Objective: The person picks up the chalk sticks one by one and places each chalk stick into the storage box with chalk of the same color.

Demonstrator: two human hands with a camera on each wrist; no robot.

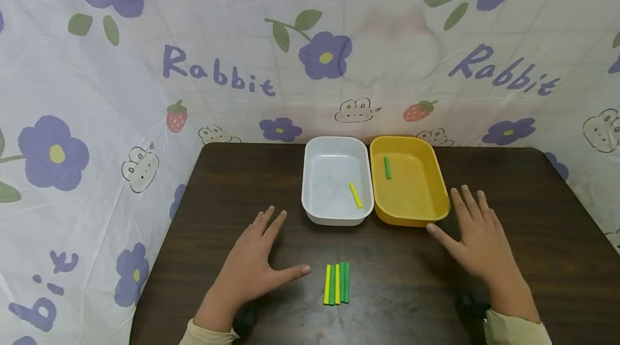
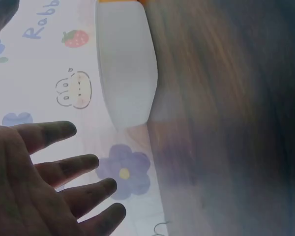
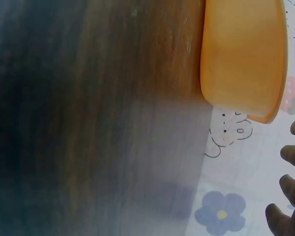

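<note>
My left hand (image 1: pixel 252 264) hovers over the table, fingers straight and thumb spread, to the left of a row of sticks. That row holds yellow sticks (image 1: pixel 326 284) and green sticks (image 1: pixel 345 283) lying side by side. On the right, my right hand (image 1: pixel 477 240) has its fingers spread close to the yellow tray (image 1: pixel 411 216). A green stick (image 1: pixel 387 168) lies in the yellow tray. Beside it, the white tray (image 1: pixel 339 218) contains one yellow stick (image 1: pixel 356 195). Neither hand holds anything. The left wrist view shows spread fingers (image 2: pixel 83 194); only fingertips (image 3: pixel 291 186) appear in the right wrist view.
Both trays stand side by side at the back of the dark wooden table (image 1: pixel 242 178). Behind and to the left hangs a white cloth (image 1: pixel 218 22) with purple flowers, rabbits and strawberries.
</note>
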